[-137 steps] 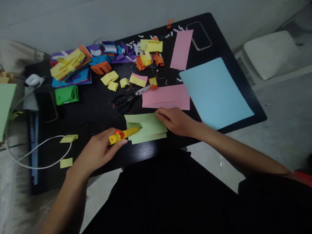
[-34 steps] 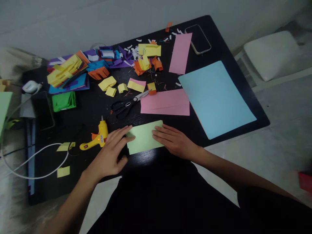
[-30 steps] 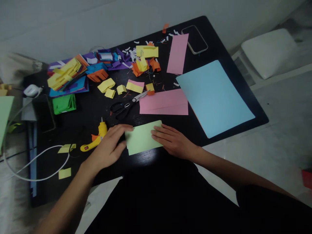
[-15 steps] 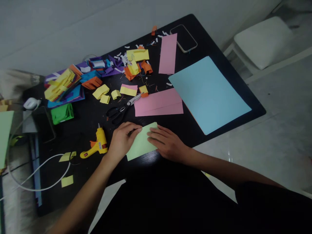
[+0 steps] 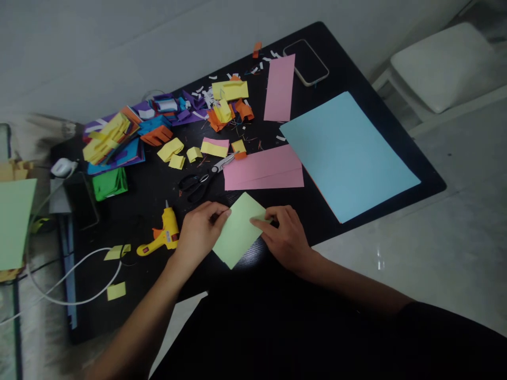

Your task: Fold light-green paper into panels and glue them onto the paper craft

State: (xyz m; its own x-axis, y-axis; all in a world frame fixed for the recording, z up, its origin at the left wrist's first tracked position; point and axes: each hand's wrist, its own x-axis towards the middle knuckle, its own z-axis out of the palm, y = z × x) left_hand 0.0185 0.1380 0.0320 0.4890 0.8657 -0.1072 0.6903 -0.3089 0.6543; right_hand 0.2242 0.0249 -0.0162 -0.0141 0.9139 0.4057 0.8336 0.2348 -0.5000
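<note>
A light green sheet of paper lies turned cornerwise at the near edge of the black table, in front of my body. My left hand pinches its left edge between thumb and fingers. On the opposite side my right hand grips the right corner, thumb and index finger on top of the paper. Just beyond the paper are pink paper strips and black-handled scissors, the blades resting against the pink paper. A yellow glue gun lies left of my left hand.
Large light blue sheets cover the table's right part. A phone and another pink strip lie at the back. Folded coloured paper pieces and scraps crowd the back left. A white cable loops at the left. A white chair stands beyond.
The green paper has been turned so one corner points away from me. My right hand has gone from lying flat on it to pinching its right corner. The view has shifted slightly.
</note>
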